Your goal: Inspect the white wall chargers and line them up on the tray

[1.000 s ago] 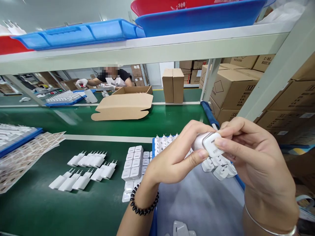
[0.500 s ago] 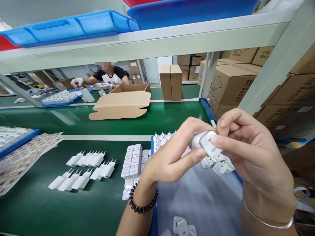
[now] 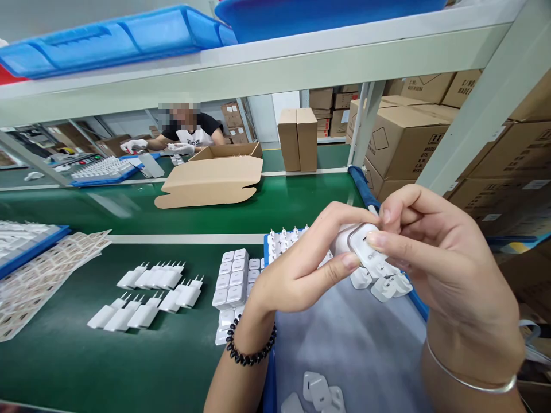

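A white charger (image 3: pixel 365 248) is held up over the grey-lined blue tray (image 3: pixel 344 344). My left hand (image 3: pixel 301 264) grips it from the left, fingers over its top and thumb below. A small dark slot and grey print show on its end face. My right hand (image 3: pixel 434 258) is closed at that face, the thumb pressed beside the slot and the index finger bent behind. Whether anything thin lies between those fingertips, I cannot tell. Beneath my hands lie loose white plug pieces (image 3: pixel 387 285), and more white pieces (image 3: pixel 321 393) rest at the tray's near end.
Stacked white chargers (image 3: pixel 232 281) stand left of the tray. Several chargers with pins (image 3: pixel 146 312) lie on the green table (image 3: pixel 129 367). Sticker sheets (image 3: pixel 55 275) are at far left. Across the bench, a gloved co-worker (image 3: pixel 193 135) works behind an open carton (image 3: pixel 210 180). A shelf (image 3: pixel 258 74) crosses overhead.
Both hands stay on the charger, which has shifted very slightly. My right thumb has moved a little up its face, showing more of the slot. The whole view has shifted slightly.
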Demonstrator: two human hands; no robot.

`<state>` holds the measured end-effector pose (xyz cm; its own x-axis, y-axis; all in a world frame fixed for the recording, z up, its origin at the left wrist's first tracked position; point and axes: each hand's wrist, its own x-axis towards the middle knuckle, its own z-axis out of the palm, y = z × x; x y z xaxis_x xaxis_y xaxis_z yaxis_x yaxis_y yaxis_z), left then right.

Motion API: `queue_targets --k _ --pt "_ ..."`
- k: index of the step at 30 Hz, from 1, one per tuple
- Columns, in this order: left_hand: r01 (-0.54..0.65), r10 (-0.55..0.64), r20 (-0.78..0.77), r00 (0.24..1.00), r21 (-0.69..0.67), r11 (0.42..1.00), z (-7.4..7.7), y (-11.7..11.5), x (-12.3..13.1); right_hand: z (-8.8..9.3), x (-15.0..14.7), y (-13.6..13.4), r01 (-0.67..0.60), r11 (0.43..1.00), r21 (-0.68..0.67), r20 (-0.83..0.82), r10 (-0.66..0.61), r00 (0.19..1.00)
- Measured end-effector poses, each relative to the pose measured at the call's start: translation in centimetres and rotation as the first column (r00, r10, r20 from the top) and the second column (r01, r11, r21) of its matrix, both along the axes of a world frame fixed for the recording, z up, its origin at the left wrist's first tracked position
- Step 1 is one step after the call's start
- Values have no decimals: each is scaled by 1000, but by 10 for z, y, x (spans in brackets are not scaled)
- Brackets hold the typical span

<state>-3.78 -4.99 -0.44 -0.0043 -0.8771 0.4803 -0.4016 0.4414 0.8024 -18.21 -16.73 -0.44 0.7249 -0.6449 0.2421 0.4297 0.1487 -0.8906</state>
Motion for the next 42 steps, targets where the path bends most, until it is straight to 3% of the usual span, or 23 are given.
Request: queue_targets --k 7,13,22,28,33,38,42 --pt "2 -1 -22 1000 6 1000 -2 -2 2 -4 -1 4 100 991 -88 -25 -102 994" --pt "18 -19 -103 995 -8 1000 -7 -6 4 -7 1 7 187 950 -250 50 -181 982" --pt "32 -37 -217 975 -27 999 -15 -13 7 -9 5 9 145 949 -279 73 -129 989" --pt "87 -112 -395 912 -80 993 -22 -19 12 -9 6 10 82 944 -320 122 -45 991" --pt "120 -139 -500 855 -71 990 -20 -20 11 -11 8 9 18 874 -485 141 58 988" --pt "142 -188 -501 845 -129 981 -21 -21 11 -14 10 11 92 807 -583 119 -28 993" --pt "155 -228 -434 872 -197 968 -19 -21 8 -16 11 11 153 716 -681 106 -110 988"
